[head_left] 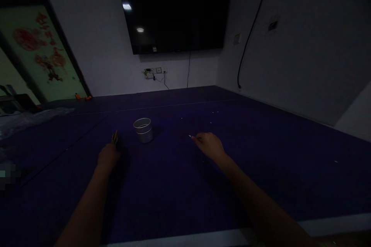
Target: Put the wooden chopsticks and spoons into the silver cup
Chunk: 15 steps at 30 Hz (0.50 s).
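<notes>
Head view | right hand (209, 144): fingertips pinching small white sliver (189, 136), visible tip directed left, toward grey cup (143, 131) | left hand (108, 156): closed around brown two-pronged piece (115, 137), pointing forward | cup: between the hands, nearer to left one

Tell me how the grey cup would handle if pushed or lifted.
The grey cup looks fairly light for its size, given its thin rim and open top. Its base is narrower than its rim, so a high push might tip it. Its rounded wall suggests it could roll once toppled.
</notes>
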Available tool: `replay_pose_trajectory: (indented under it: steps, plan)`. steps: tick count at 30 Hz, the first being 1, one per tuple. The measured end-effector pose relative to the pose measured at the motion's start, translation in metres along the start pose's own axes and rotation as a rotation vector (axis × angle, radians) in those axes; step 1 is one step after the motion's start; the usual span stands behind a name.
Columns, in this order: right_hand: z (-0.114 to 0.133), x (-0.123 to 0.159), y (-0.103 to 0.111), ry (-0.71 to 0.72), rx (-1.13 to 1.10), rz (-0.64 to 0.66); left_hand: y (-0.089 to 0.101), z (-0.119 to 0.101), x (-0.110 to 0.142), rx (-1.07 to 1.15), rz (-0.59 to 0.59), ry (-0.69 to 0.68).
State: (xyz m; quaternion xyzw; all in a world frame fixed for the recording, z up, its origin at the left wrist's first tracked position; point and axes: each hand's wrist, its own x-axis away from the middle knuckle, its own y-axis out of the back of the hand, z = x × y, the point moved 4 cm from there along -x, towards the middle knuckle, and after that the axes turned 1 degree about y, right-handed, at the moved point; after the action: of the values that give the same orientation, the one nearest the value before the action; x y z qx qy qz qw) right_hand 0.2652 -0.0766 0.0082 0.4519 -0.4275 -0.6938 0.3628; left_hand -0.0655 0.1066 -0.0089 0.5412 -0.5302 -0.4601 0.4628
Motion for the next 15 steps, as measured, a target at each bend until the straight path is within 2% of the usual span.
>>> replay_pose_trajectory:
  steps: [7,15]
  plan:
    - [0.0002,0.0004,0.0008,0.006,-0.018,-0.013,-0.0049,0.0001,-0.0001,-0.012,0.04,0.006]
    - [0.0001,0.0002,0.0012,0.018,-0.021,-0.021,-0.0004,0.0039,0.0048,0.038,-0.032,0.002]
